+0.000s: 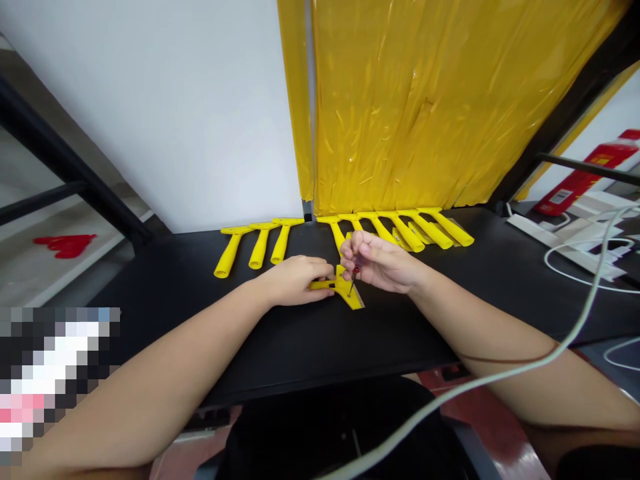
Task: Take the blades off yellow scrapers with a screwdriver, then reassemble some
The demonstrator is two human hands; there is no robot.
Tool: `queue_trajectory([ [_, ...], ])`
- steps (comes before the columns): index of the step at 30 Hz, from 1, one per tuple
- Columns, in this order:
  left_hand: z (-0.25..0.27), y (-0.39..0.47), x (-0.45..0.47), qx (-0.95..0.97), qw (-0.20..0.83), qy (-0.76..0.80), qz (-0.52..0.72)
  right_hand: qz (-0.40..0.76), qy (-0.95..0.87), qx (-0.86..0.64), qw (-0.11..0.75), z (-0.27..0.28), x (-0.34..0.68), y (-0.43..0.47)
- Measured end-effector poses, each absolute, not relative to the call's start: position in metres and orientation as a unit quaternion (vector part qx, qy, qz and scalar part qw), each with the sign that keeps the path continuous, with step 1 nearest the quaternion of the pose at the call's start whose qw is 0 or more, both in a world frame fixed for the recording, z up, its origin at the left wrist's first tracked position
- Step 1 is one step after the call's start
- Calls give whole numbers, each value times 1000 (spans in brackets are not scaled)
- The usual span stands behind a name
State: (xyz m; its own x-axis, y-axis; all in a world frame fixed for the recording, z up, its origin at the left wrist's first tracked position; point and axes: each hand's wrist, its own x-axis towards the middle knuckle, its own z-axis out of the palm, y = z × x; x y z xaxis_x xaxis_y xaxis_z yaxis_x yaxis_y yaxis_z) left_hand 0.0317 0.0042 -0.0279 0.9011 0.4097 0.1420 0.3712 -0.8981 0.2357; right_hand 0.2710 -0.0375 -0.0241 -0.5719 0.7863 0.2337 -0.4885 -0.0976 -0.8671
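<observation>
My left hand point(301, 280) is closed around the handle of a yellow scraper point(343, 287), which lies on the black tabletop with its head pointing to the right. A thin metal edge shows along the far side of that head. In my right hand point(383, 262) is a small screwdriver point(355, 272) with a reddish handle, held between the fingers. Its shaft slants down and the tip meets the scraper's head near a screw hole. My left fingers hide most of the scraper's handle.
Several yellow scrapers point(229, 257) lie in a row along the back of the black table point(400, 333). A red bottle point(585, 173) and white cables stand at the right. A pale cable point(505, 370) crosses in front of my right forearm. A red object point(65, 245) lies at far left.
</observation>
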Motion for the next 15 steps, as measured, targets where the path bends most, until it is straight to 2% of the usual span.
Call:
queue_trajectory([
  [6, -25, 3, 32, 968, 116, 204, 90, 730, -544, -127, 394, -28, 268, -37],
  [15, -29, 5, 31, 967, 120, 203, 97, 718, -530, -143, 428, -26, 265, -39],
])
